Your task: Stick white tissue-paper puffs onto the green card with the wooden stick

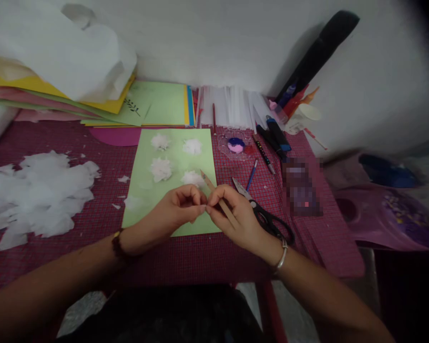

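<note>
Over a light green sheet of paper (178, 228), my two hands meet at the fingertips. My left hand (182, 205) is closed in a pinch; a tiny pale bit may be between its fingers, too small to make out. In my right hand (238, 216) lies a wooden pencil (209, 183), its pointed end slanting up and to the left. The right thumb and forefinger press together beside the left fingertips. Several white crumpled paper puffs (161, 169) rest on the green sheet, and one puff (193, 178) is just beyond my fingers.
Left of the sheet lies a heap of white paper pieces (43, 190). Black-handled scissors (268, 216) lie right of my right hand, near a blue brush (252, 175) and a paint palette (236, 144). Coloured paper (164, 102) and white strips (232, 107) line the wall.
</note>
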A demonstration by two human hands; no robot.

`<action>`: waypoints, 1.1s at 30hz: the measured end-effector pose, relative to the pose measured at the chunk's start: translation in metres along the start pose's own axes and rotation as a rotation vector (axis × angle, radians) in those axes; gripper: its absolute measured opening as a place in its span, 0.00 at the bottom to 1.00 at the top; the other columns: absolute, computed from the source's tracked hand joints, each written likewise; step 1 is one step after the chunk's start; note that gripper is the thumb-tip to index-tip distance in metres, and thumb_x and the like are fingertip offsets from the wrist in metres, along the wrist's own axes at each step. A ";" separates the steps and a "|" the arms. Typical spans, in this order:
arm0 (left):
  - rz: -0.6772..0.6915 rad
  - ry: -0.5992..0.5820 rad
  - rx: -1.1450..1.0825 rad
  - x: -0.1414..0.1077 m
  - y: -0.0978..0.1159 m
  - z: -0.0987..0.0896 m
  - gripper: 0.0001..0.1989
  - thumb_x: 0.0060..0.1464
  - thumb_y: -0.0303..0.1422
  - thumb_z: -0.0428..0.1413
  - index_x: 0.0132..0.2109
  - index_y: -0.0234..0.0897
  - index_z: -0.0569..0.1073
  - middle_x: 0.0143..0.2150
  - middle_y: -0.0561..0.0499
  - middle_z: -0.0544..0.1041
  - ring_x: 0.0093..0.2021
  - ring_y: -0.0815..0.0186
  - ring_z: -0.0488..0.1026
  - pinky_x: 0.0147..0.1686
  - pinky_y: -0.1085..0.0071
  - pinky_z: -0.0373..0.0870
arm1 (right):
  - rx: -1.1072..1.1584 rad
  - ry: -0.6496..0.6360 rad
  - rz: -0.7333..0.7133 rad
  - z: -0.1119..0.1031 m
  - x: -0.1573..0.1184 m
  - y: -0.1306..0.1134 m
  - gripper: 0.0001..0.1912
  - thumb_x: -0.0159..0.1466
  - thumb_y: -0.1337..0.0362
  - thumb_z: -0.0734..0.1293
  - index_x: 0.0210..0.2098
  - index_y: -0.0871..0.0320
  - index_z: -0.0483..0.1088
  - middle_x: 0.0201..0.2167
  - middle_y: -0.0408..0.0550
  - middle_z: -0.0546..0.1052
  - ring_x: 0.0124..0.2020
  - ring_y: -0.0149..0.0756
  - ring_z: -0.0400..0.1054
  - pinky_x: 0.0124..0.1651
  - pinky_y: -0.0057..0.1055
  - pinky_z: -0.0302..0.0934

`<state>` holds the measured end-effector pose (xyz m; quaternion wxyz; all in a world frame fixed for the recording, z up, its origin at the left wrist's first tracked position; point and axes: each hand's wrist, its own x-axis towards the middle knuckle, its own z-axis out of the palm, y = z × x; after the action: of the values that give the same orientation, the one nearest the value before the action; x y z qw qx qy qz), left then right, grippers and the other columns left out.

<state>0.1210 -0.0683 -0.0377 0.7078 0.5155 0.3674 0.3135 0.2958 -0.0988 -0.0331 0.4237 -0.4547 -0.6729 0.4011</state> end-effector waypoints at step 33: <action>0.415 0.272 1.492 -0.088 0.038 -0.122 0.15 0.56 0.23 0.52 0.49 0.37 0.73 0.49 0.44 0.75 0.51 0.58 0.71 0.51 0.57 0.70 | 0.114 -0.012 0.139 -0.013 0.002 0.009 0.11 0.70 0.58 0.61 0.45 0.51 0.75 0.27 0.43 0.76 0.26 0.31 0.69 0.29 0.31 0.65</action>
<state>-0.0318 -0.0694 -0.0085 0.0504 0.8699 0.4603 0.1701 0.3101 -0.0923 -0.0369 0.4158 -0.4730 -0.6186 0.4698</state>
